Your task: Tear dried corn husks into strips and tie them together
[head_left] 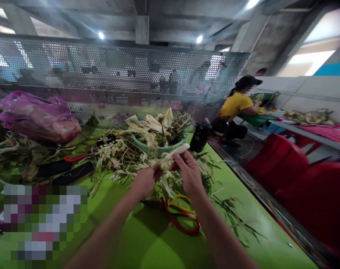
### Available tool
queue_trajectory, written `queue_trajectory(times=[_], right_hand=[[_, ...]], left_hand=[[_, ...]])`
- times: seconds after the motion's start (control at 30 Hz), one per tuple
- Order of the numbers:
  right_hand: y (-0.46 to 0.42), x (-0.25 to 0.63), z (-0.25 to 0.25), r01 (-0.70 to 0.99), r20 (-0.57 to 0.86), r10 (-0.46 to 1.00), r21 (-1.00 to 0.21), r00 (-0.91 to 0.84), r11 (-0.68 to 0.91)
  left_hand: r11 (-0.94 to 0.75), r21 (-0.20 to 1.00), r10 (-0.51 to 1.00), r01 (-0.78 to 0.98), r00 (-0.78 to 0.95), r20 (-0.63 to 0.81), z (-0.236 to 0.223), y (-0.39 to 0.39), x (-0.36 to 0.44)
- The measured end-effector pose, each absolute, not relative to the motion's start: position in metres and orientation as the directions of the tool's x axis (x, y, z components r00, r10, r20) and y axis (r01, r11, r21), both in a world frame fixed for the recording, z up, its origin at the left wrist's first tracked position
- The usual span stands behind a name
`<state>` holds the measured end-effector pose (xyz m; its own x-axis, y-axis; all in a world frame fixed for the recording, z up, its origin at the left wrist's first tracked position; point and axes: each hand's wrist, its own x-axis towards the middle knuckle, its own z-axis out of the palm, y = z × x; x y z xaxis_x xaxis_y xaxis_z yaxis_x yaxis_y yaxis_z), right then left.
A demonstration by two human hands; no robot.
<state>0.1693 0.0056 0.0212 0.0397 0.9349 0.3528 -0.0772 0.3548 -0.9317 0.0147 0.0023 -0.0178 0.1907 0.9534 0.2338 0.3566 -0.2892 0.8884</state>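
Pale plant strip point(177, 152) sits mid-frame, left fingers point(156, 169) pinching its lower end, right fingers point(178, 160) grasping nearer the white tip; light, steady pressure suits it best, avoiding tears.

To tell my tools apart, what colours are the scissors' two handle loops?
One red loop and one yellow loop, clearest in the head view.

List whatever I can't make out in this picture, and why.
All in the head view:
- Basket floor: buried under dried leaves.
- Purple bag contents: veiled by crumpled plastic.
- Lower-left patch: pixelated.
- Shapes beyond the perforated panel: broken up by its mesh.
- What the person in yellow handles: too small.
- Both forearms' upper ends: cut off by the bottom edge.
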Motion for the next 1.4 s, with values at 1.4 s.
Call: queue_trajectory(times=[1.4], right_hand=[[0.011, 0.171, 0.018, 0.338, 0.609, 0.773, -0.7, -0.176, 0.629]], left_hand=[[0.066, 0.95, 0.993, -0.305, 0.114, -0.032, -0.013, 0.0, 0.017]])
